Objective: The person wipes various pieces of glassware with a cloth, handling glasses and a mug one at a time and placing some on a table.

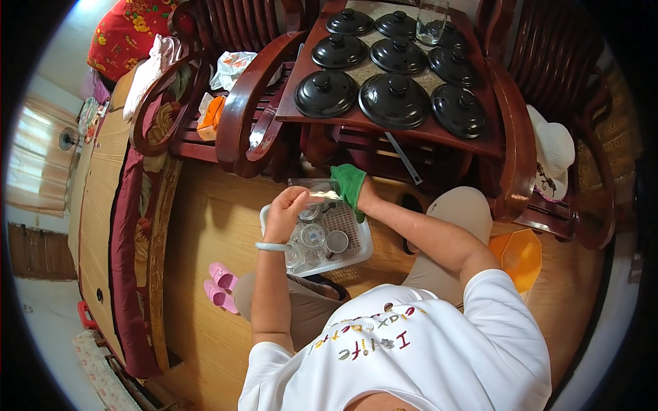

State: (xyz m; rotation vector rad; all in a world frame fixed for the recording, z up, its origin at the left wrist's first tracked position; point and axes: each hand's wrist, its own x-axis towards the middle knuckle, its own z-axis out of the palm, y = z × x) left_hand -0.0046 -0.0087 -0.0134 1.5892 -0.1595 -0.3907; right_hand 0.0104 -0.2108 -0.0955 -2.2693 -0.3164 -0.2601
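Observation:
My left hand (pixel 284 214), with a pale bangle at its wrist, is closed around a clear drinking glass (pixel 310 183) held on its side. At the glass's other end, a green cloth (pixel 349 182) wraps over the fingers of my right hand (pixel 368 197), which grips it; part of the cloth hangs down. Whether some cloth is inside the glass, I cannot tell. Just below both hands sits a white plastic tray (pixel 365 251) with a perforated grey bottom. Several clear glasses (pixel 312 235) stand in its left part, along with a cup (pixel 336 241).
Ahead, a dark wooden table (pixel 288 111) bears several black pot lids (pixel 394 100) and a tall glass (pixel 432 26). Wooden armchairs (pixel 236 130) flank it. Pink slippers (pixel 221 288) lie left on the floor; an orange stool (pixel 521 260) is at right.

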